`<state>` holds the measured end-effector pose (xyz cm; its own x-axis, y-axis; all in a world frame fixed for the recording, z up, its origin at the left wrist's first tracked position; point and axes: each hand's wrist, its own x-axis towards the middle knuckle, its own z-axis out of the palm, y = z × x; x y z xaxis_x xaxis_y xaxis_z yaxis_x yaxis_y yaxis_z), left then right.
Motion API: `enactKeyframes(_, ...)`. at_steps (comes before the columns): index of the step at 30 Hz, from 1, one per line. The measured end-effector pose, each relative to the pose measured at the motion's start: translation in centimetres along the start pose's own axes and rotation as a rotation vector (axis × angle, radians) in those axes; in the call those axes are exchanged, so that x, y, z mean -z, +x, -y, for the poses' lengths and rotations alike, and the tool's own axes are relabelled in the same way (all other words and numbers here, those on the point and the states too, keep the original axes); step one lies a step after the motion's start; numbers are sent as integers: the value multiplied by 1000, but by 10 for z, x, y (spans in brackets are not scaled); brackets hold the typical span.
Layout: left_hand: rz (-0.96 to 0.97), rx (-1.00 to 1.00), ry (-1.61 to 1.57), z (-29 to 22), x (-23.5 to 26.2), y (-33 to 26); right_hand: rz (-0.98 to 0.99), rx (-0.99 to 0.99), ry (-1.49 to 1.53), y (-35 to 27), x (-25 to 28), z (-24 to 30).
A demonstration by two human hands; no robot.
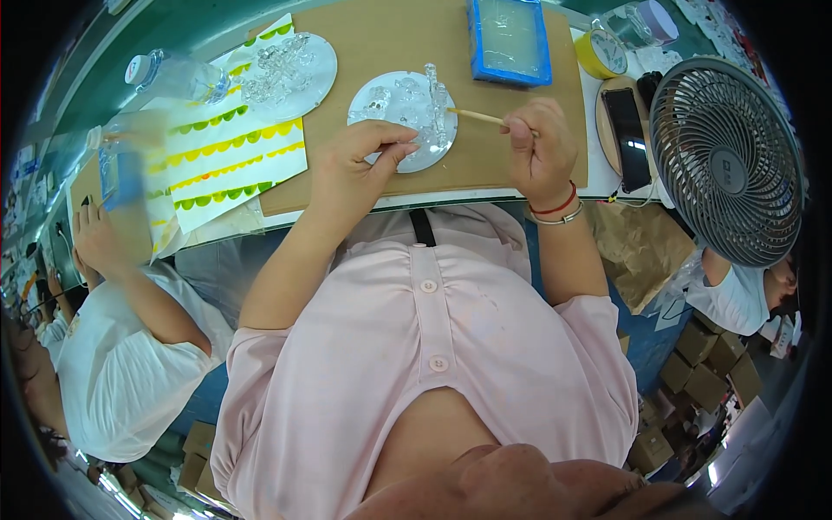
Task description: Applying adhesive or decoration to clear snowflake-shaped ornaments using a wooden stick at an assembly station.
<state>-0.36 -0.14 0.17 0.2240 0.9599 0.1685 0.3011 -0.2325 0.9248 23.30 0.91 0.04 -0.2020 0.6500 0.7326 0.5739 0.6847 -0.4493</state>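
In front of me a round white plate [362, 111] holds several clear, glassy pieces [406, 89], some round and some long. My left hand [368, 156] reaches over the plate's near left edge, thumb and forefinger pinched together. Whatever is between those fingertips is too small to make out. My right hand [544, 147] is closed around a thin, light wooden stick [478, 115], held nearly level. The stick's tip points left, at the right side of the plate beside the long clear pieces. Whether it touches them I cannot tell.
A second white plate [322, 82] with clear pieces rests on patterned paper [234, 160]. Brown cardboard [381, 35] covers the table. Farther right are a blue-edged block [511, 39], yellow tape [601, 54], a phone [626, 139] and a fan [728, 165]. A co-worker's hand [100, 234] is left.
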Motion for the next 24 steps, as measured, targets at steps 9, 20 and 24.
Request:
enactKeyframes(9, -58, -134, 5, 3, -11, 1, 84, 3, 71, -14, 7, 19)
enactKeyframes(20, -1, -127, -2, 3, -12, 1, 146, 70, 90, -7, -2, 16)
enactKeyframes(24, 72, -83, 39, -2, -5, 1, 161, 77, 104, -12, 3, 11)
